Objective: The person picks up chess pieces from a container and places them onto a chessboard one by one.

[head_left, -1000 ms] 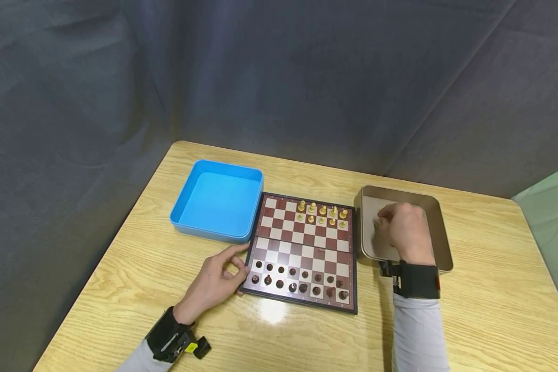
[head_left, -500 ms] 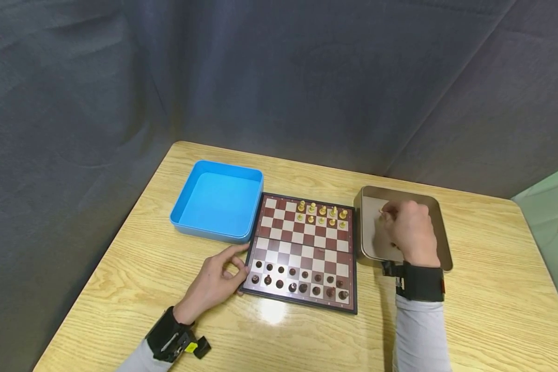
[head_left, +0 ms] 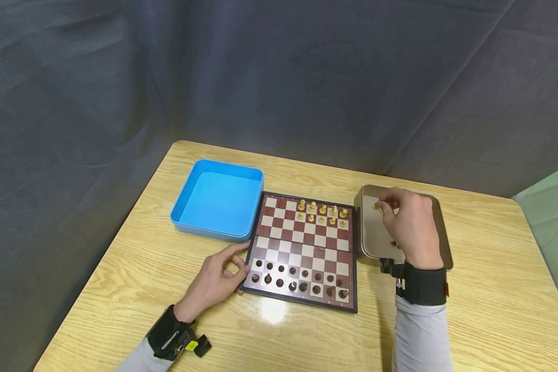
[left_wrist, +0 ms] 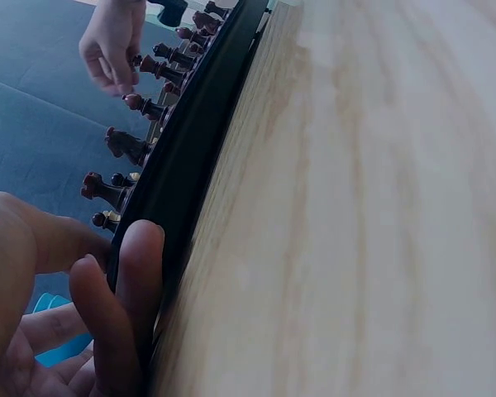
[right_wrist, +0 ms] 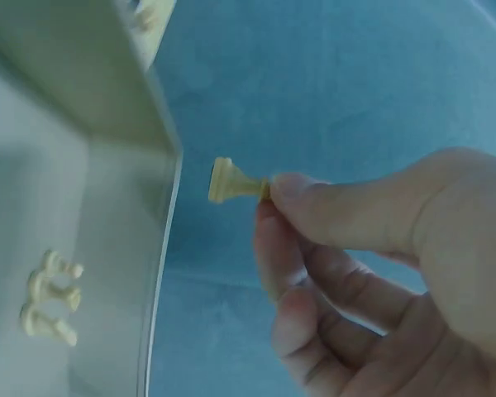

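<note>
My right hand [head_left: 411,227] is above the grey-brown metal tin [head_left: 442,243], thumb and fingertips pinching a pale yellow chess pawn [right_wrist: 236,184] by its head. In the right wrist view the pawn's base points away from the hand, outside the tin's rim. A few more pale chess pieces [right_wrist: 51,294] stand inside the tin. The folding chessboard [head_left: 302,253] carries two rows of dark pieces [head_left: 292,286] near me and pale pieces [head_left: 323,211] at the far right. At its near left corner, my left hand [head_left: 214,279] grips the black edge with curled fingers.
A blue square tray [head_left: 218,204] stands left of the board, close to its far left corner. The tin sits against the board's right side. Everything rests on a wood-grain table [head_left: 135,289], with a dark cloth [head_left: 279,93] behind.
My right hand has risen slightly and moved toward the tin's far side with the pawn, uncovering pieces in the tin. The left hand and board have stayed put.
</note>
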### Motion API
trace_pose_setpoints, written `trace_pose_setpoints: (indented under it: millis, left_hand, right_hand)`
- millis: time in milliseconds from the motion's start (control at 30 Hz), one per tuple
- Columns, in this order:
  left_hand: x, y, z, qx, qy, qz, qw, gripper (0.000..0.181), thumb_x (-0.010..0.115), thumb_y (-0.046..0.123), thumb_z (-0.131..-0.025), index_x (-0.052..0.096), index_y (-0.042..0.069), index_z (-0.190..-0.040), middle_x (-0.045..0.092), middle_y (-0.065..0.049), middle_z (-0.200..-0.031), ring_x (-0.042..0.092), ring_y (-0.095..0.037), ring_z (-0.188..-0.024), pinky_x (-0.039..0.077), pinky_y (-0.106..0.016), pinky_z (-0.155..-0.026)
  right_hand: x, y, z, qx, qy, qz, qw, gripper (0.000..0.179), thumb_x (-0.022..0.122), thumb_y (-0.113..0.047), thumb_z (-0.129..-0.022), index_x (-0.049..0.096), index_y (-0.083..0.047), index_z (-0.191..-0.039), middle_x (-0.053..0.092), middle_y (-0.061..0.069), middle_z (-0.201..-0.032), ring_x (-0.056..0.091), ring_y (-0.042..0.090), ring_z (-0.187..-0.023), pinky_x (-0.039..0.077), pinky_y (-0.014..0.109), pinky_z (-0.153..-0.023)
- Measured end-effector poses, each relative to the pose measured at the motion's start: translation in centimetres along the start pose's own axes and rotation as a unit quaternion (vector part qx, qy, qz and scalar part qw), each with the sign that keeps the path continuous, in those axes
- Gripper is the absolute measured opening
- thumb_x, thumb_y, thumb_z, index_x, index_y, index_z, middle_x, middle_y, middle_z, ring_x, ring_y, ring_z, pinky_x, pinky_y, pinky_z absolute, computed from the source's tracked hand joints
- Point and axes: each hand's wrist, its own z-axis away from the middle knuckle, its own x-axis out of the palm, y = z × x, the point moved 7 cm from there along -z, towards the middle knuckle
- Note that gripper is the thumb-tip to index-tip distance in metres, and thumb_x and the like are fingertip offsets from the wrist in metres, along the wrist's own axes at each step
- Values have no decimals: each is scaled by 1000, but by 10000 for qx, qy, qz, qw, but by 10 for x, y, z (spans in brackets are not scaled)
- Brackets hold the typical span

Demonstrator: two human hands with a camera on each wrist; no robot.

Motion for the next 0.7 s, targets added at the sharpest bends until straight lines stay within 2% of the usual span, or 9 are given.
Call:
trace_pose_setpoints:
  millis: [167, 367, 567, 700]
  left_hand:
    - [-1, -1, 0, -9, 31, 16, 10000, 52, 74, 13, -92, 62, 12, -143, 70, 1, -89, 49, -8, -38, 39, -22, -40]
    - [-1, -3, 0, -92, -15, 47, 9999, 54, 74, 14, -92, 61, 13, -144, 70, 1, -91, 50, -9, -38, 40, -22, -39]
    - [1, -3, 0, -115, -97, 263, 9995, 55, 74, 15, -93, 59, 12, -145, 70, -3, -92, 63, -15, -46, 43, -24, -40]
    - [1, -2, 0, -56, -81, 241, 9997, 55, 75, 17, -92, 60, 12, -145, 71, -3, -92, 62, -15, -45, 45, -25, -40]
  right_hand:
    - [1, -15, -5, -414, 27, -243, 9988, 8, 72, -1, -90, 78, 0, -96, 76, 15, -83, 67, 26, -67, 44, 31, -53]
    - [2, -29, -5, -701, 1, -361, 9969, 13, 71, 2, -91, 78, -1, -101, 77, 12, -91, 70, 24, -78, 50, 36, -64]
    - [3, -44, -7, -951, 33, -464, 9944, 11, 69, 4, -90, 75, 0, -98, 74, 11, -88, 67, 23, -78, 50, 40, -65]
    - [6, -55, -8, -1187, 76, -545, 9914, 10, 69, 6, -89, 74, 2, -98, 73, 12, -87, 66, 23, -76, 50, 42, -64]
